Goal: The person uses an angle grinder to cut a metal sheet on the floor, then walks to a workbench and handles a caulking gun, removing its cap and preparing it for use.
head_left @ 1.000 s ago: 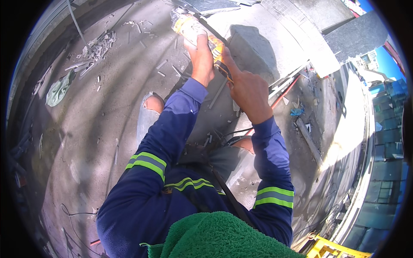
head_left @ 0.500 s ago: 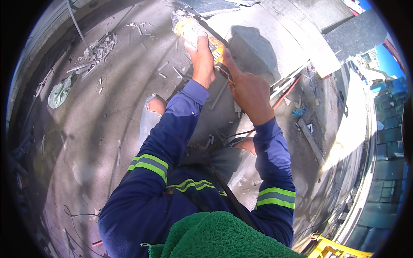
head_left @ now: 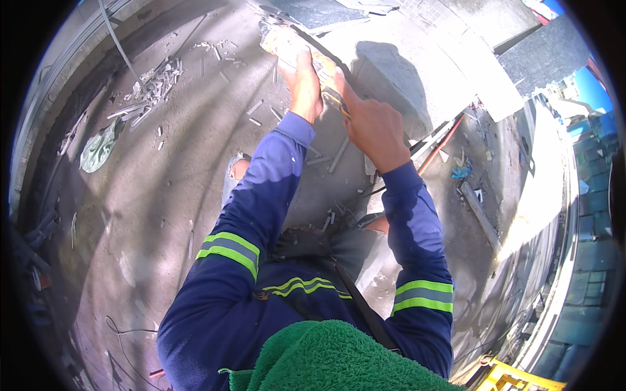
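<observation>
While both hands grip a yellow tool point(head_left: 306, 49) | dusty concrete floor point(head_left: 150, 215) (rubble-strewn), sunlit.

Both blue-sleeved arms stretch toward twelve o'clock, the left hand point(head_left: 304, 88) and right hand point(head_left: 375, 127) side by side, fingers curled closed.

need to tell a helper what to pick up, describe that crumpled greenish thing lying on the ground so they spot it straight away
Start from the grey concrete floor to the person's left, below the scatter of pale broken strips. There, near the dark edge of the slab, lies the crumpled bag. It is the only soft, pale green thing among hard whitish scraps.
</observation>
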`<move>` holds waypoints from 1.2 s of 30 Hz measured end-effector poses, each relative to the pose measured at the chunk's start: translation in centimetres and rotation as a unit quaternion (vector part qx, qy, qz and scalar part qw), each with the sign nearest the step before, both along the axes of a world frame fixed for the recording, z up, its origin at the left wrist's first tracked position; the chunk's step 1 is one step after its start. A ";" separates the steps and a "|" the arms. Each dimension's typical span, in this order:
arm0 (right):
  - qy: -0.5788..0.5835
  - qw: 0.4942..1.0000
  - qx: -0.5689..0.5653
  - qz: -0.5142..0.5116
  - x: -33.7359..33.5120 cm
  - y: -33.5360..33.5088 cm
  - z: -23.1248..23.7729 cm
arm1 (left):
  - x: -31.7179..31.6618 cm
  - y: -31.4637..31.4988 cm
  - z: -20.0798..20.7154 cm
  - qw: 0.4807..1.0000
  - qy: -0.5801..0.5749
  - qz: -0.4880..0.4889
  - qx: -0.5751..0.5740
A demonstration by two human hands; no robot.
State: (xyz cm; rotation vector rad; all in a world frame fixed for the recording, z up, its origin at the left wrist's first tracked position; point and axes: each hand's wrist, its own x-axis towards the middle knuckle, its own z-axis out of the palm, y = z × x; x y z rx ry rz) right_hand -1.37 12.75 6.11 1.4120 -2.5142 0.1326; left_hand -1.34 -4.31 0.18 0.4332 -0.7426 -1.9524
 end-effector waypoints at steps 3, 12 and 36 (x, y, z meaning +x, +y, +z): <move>-0.013 1.000 -0.004 0.004 -0.7 -1.1 -0.4 | -1.1 -2.3 -0.9 1.000 -0.003 -0.005 -0.030; -0.026 1.000 0.010 0.000 -0.2 -1.5 0.1 | -0.5 -2.3 -0.7 0.999 0.016 -0.024 -0.033; -0.024 0.999 0.027 -0.029 1.0 2.0 0.2 | 0.9 2.0 -0.1 1.000 0.000 -0.013 -0.009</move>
